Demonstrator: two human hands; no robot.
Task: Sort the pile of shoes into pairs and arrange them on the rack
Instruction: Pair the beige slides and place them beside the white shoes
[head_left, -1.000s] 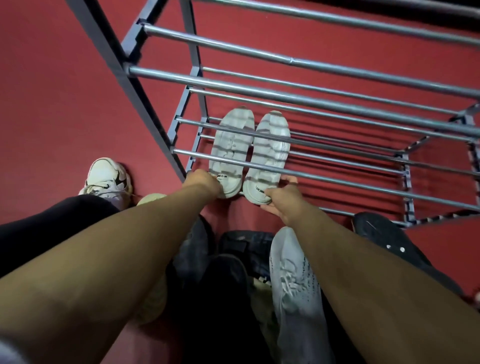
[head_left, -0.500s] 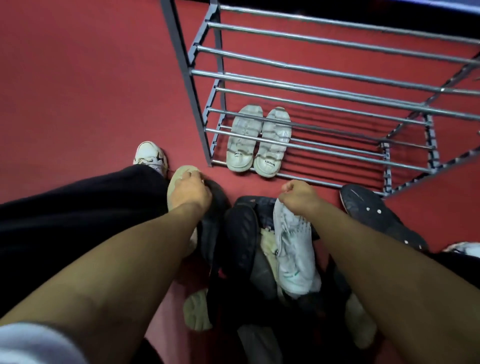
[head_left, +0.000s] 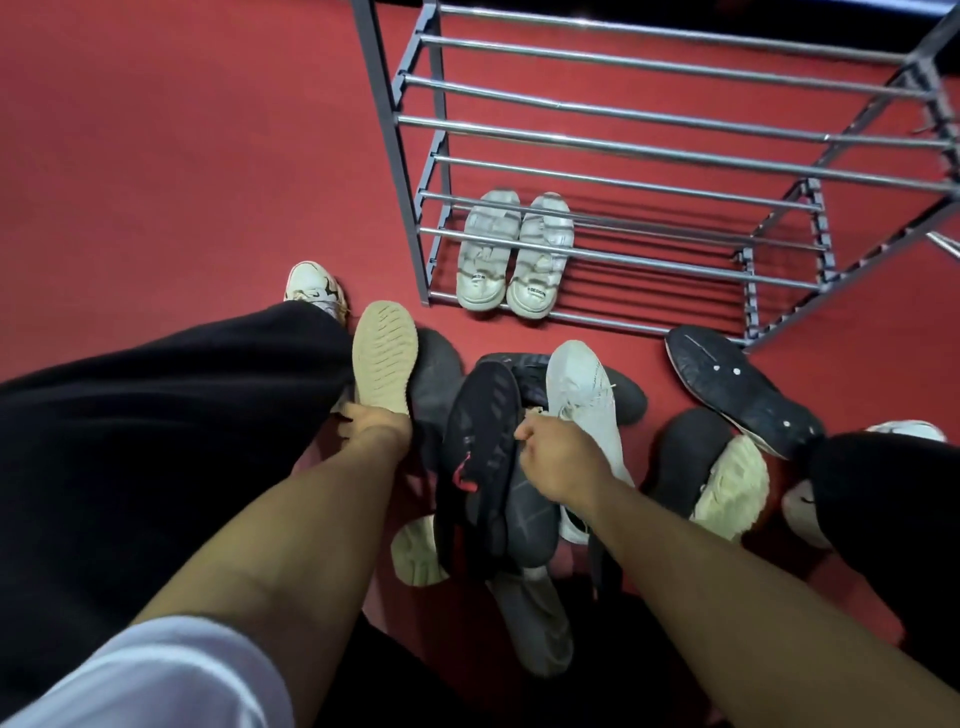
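A pair of white sneakers (head_left: 511, 254) sits side by side on the lowest shelf of the grey metal rack (head_left: 623, 156), at its left end. In front of the rack lies a pile of shoes on the red floor. My left hand (head_left: 376, 423) grips the heel end of a beige-soled shoe (head_left: 384, 358), which is turned sole up. My right hand (head_left: 550, 452) is closed at the laces of a white knit sneaker (head_left: 584, 395), beside a black shoe with a red tab (head_left: 480, 431). Its fingers are hidden, so the grip is unclear.
A black shoe lies sole up (head_left: 737, 384) by the rack's right foot. A dark shoe with a cream sole (head_left: 722, 478) lies right of the pile. My knees in black trousers (head_left: 156, 415) flank the pile, with a white sneaker (head_left: 314, 288) beyond the left one.
Both hands let go of the white pair on the rack and drew back to the pile. The left took hold of the beige-soled shoe; the right came down onto the white knit sneaker.
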